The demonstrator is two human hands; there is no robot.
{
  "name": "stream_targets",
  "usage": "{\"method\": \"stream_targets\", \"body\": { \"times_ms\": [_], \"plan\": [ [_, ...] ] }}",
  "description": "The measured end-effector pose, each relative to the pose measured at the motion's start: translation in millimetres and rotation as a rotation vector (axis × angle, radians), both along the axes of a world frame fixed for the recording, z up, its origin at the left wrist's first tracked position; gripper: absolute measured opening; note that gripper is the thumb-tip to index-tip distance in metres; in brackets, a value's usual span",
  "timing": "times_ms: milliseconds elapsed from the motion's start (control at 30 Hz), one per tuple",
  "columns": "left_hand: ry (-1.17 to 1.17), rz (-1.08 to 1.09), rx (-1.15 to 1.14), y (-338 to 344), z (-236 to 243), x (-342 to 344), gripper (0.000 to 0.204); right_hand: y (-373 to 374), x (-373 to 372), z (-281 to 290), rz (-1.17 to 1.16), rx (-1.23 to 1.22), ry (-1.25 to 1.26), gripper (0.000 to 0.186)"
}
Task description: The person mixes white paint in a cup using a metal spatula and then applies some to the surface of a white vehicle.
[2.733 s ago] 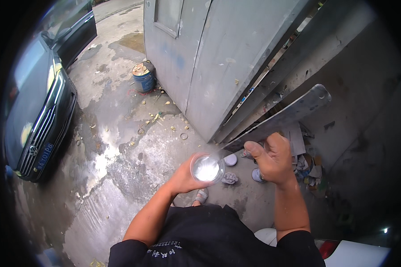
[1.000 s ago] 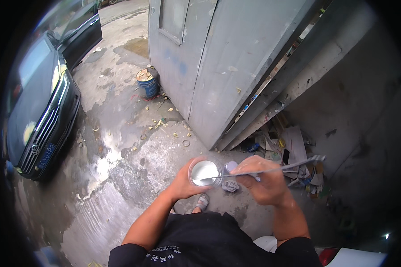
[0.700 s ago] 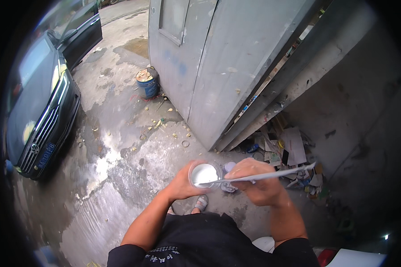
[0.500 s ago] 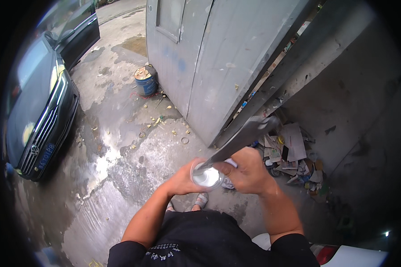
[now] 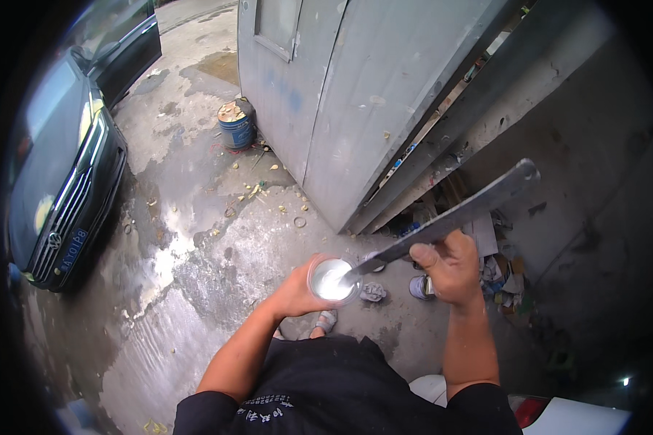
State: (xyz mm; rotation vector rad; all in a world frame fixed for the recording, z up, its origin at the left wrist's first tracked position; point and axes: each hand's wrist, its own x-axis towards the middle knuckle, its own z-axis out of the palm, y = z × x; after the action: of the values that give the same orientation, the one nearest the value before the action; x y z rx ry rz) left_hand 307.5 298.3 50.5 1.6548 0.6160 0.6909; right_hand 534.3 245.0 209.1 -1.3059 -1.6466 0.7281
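My left hand is wrapped round a clear plastic cup of white liquid. In my right hand is a long, flat grey metal stick, held at a slant, its lower end inside the cup and its upper end reaching up to the right. Below the stick, on the concrete, lie a crumpled pale lump and a small can.
A grey metal door stands ahead. A blue bucket sits at its foot. A dark car with an open door is at left. Scraps are heaped at right, and a white car panel shows at lower right.
Since half a second ago my right hand has moved right, taking the stick's upper end rightward and upward. The cup has stayed almost in place.
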Motion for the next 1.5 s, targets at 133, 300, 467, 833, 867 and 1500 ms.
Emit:
{"method": "stream_targets", "body": {
  "times_ms": [133, 300, 467, 833, 867, 1500],
  "plan": [
    [-0.047, 0.04, -0.007, -4, 0, 11, 0.08, 8, -38, 8, 0.188, 0.278, -0.433, 0.01],
    [0.007, 0.226, 0.095, -11, -1, 6, 0.078, -9, -11, 4, -0.039, 0.1, 0.16, 0.011],
    [-0.061, 0.253, 0.095, -10, -7, 13, 0.08, 8, -38, -7, 0.274, 0.271, -0.294, 0.014],
    [-0.015, 0.146, 0.09, -5, -6, 5, 0.084, 1, -28, -6, 0.372, 0.289, -0.184, 0.013],
    [-0.003, 0.153, 0.088, -4, -7, 1, 0.084, -2, -15, -8, 0.359, 0.288, -0.095, 0.014],
    [0.004, 0.288, 0.086, -11, -8, 10, 0.078, -2, -54, -6, 0.153, 0.42, -0.392, 0.011]
  ]
}}
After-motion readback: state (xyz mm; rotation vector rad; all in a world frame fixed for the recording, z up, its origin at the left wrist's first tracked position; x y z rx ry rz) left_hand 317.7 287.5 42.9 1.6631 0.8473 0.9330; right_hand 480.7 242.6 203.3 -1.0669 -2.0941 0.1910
